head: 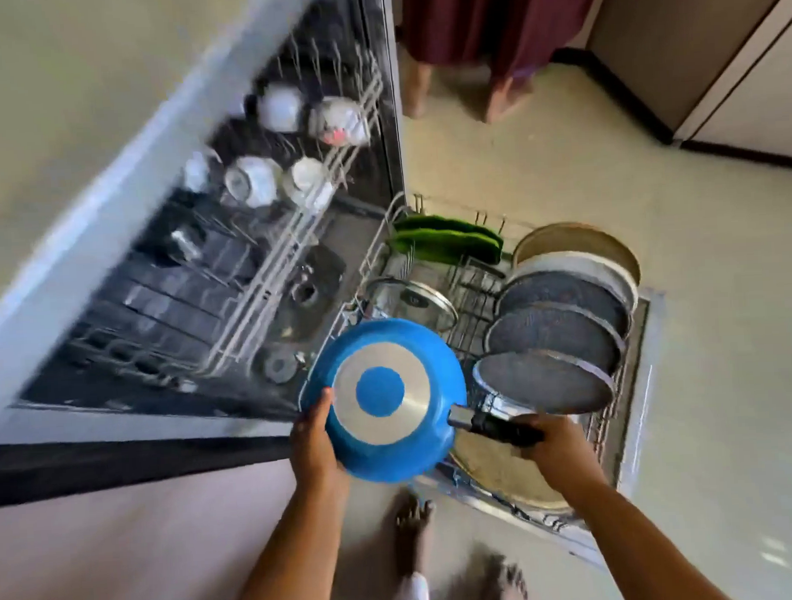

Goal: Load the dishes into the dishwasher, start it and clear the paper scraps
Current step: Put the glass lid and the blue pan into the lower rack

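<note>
Floor: pale tiles (710, 375) run under an open dishwasher (105, 223); another person's dark red skirt (485, 15) and bare feet show at the far side
Upper rack (290, 241): white cups (278, 106) sit mouth down, badly blurred
Lower rack (378, 250): pulled out over the lowered door (648, 332); a row of plates (556, 328) stands on edge along its right side, green pieces (446, 242) at the far end, a glass lid (412, 299) between them and the pan
Blue pan (380, 392): held base up above the near left corner of the lower rack, black handle (502, 427) pointing right
Left hand (312, 446): clasps the pan's near left rim, thumb lying on the blue underside
Right hand (562, 447): fingers wrapped round the black handle
Own feet (413, 528): bare on the tiles, below the pan
</note>
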